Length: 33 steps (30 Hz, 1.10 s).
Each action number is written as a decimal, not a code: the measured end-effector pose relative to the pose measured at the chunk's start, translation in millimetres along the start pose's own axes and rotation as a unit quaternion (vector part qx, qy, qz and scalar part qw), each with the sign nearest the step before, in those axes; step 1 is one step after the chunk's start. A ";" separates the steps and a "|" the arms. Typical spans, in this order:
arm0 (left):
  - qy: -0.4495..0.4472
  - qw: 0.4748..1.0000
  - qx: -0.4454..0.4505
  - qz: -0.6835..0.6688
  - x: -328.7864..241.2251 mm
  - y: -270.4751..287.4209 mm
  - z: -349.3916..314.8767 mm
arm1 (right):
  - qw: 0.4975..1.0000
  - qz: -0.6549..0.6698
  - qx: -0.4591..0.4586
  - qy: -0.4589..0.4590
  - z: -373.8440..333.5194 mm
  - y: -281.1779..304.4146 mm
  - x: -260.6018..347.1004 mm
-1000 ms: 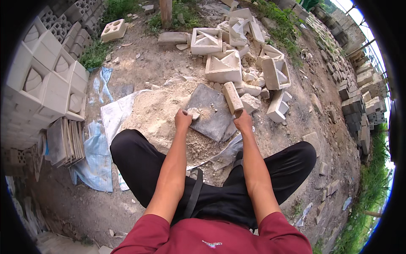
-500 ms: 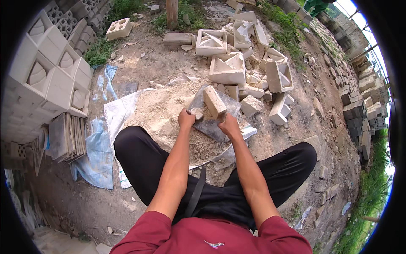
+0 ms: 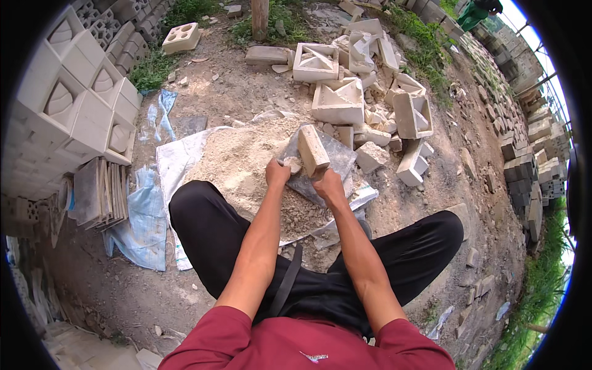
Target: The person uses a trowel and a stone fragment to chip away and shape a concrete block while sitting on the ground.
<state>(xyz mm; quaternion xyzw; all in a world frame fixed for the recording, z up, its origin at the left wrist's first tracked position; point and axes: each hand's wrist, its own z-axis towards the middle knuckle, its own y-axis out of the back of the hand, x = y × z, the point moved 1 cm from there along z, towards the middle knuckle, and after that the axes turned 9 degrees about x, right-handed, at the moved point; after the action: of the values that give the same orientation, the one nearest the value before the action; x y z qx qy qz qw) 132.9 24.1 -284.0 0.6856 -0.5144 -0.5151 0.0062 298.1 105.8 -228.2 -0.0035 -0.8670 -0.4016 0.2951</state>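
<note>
My left hand is closed at the edge of a small pale chunk of broken block and seems to grip it. Closed at the near end of a beige rectangular block is my right hand; its fingertips are partly hidden. The block is tilted above a dark grey flat slab. Beneath the slab spreads a heap of pale crumbled material, lying on a white sheet between my bent knees.
Broken hollow blocks and rubble are piled beyond my right hand. On the left are stacked pale blocks, upright thin boards and a blue sheet. A wooden post stands at the back; a person in green is far right.
The view has shifted slightly, so the surroundings sit a little farther right. My right hand has moved slightly left relative to the slab, and the beige block stands more upright. The left hand's hold looks unchanged.
</note>
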 end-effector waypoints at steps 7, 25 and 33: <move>0.002 1.000 -0.012 -0.001 -3.6 1.3 -3.0 | 0.997 0.035 -0.071 -0.006 -10.0 -14.3 -4.6; 0.015 1.000 -0.014 0.014 -2.9 11.6 -5.4 | 0.999 -0.008 -0.035 0.009 -3.2 -12.9 8.3; 0.054 0.998 -0.014 0.020 -1.8 10.9 -4.1 | 0.999 -0.023 -0.036 0.027 -15.0 -21.9 8.2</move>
<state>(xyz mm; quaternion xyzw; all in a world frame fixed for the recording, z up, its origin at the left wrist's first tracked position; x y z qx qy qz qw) 128.3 18.2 -274.9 0.7019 -0.5195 -0.4844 0.0533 293.7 78.6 -231.6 0.0166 -0.8434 -0.4396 0.3084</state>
